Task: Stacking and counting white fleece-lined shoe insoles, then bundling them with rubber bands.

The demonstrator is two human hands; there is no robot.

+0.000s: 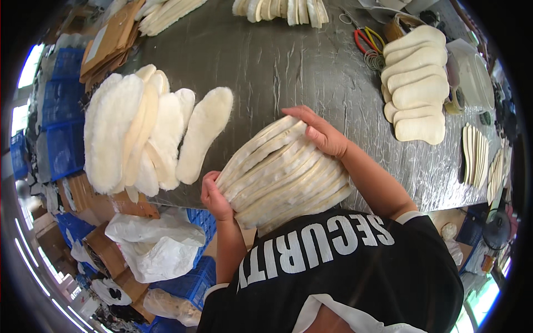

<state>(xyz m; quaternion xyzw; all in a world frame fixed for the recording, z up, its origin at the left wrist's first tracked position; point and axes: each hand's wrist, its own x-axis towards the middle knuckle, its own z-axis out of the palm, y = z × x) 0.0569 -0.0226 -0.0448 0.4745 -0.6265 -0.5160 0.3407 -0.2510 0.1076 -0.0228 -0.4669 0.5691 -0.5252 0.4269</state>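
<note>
A thick stack of cream fleece insoles [277,172] is pressed between my two hands, close to my chest at the table's front edge. My left hand [216,198] grips the stack's left end, its fingers partly hidden behind it. Across the upper right end of the stack curls my right hand [322,133], with the thumb along the near side. The insoles lie edge-on, side by side. To the left, a loose pile of fluffy insoles [114,133] rests on the table, and one single insole [205,133] lies apart at its right.
On the dark table [244,61], overlapping insoles [416,89] form a row at the right. Red-and-yellow-handled pliers [369,40] lie near a wire coil. More insole bundles [280,11] sit at the far edge. Cardboard [111,41] lies far left; a white plastic bag [158,241] and blue crates [189,283] stand below.
</note>
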